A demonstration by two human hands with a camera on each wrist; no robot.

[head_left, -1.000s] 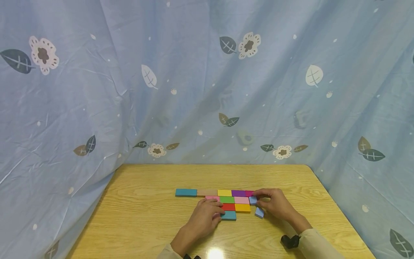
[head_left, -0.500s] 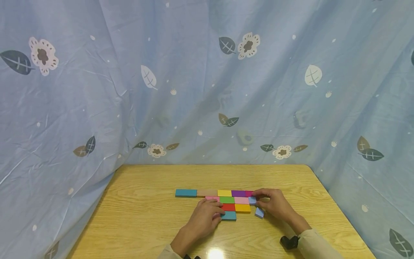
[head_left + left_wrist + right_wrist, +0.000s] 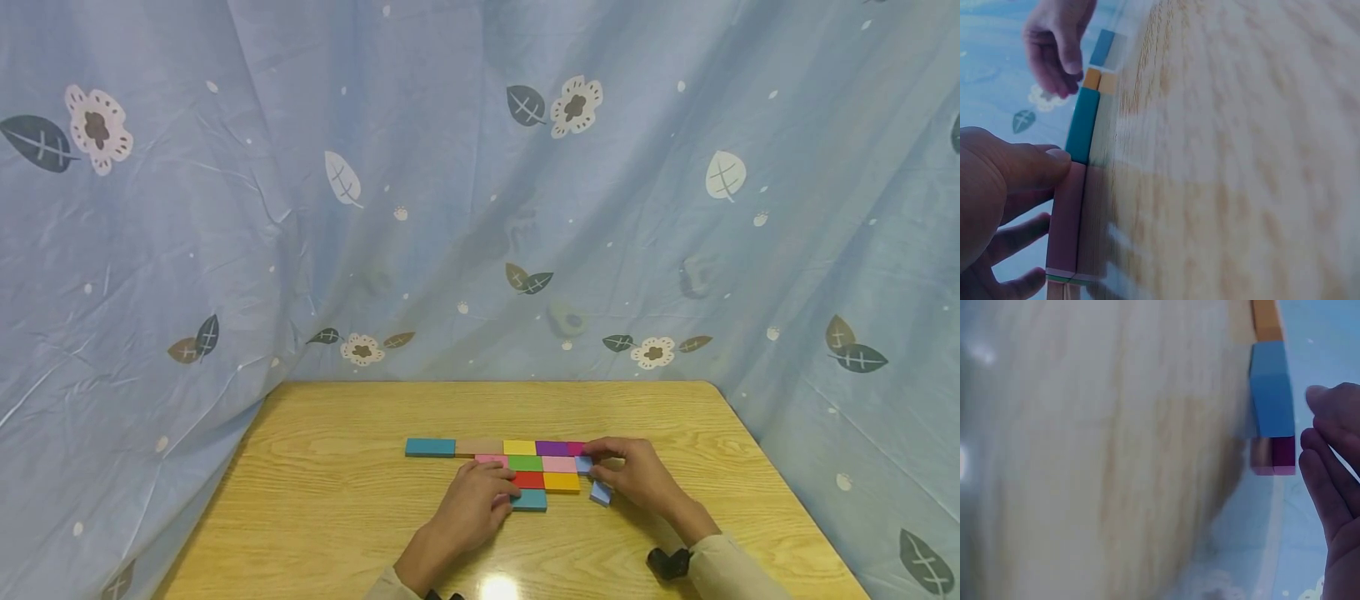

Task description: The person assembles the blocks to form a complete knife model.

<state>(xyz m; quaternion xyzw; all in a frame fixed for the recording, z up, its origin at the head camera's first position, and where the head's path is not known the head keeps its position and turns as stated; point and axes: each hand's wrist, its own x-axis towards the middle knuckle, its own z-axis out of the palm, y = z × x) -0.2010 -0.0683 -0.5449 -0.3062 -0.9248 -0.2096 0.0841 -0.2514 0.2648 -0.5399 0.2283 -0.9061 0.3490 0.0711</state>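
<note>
Flat coloured blocks lie in stepped rows on the table, including a red block (image 3: 529, 480), an orange block (image 3: 562, 482) and a green block (image 3: 525, 463). My left hand (image 3: 472, 502) rests on the rows' left part. Its thumb (image 3: 1047, 167) touches where the teal block (image 3: 1082, 125) meets the pink block (image 3: 1066, 219), and its fingers lie spread. My right hand (image 3: 637, 471) is at the right end, thumb and forefinger by a light blue block (image 3: 583, 465) and the magenta block (image 3: 576, 448). No grip shows in the right wrist view. A loose blue block (image 3: 601, 493) lies below the hand.
The back row runs left to a teal block (image 3: 431, 447), past a tan block (image 3: 480, 447). The wooden table (image 3: 337, 517) reaches a patterned blue curtain (image 3: 450, 208) behind and at both sides. Dark wrist gear (image 3: 669, 564) sits at the right cuff.
Both hands keep nearly the same place and shape. The light blue block at the right end shows slightly less beside the right hand than a second ago. The view drifts slightly.
</note>
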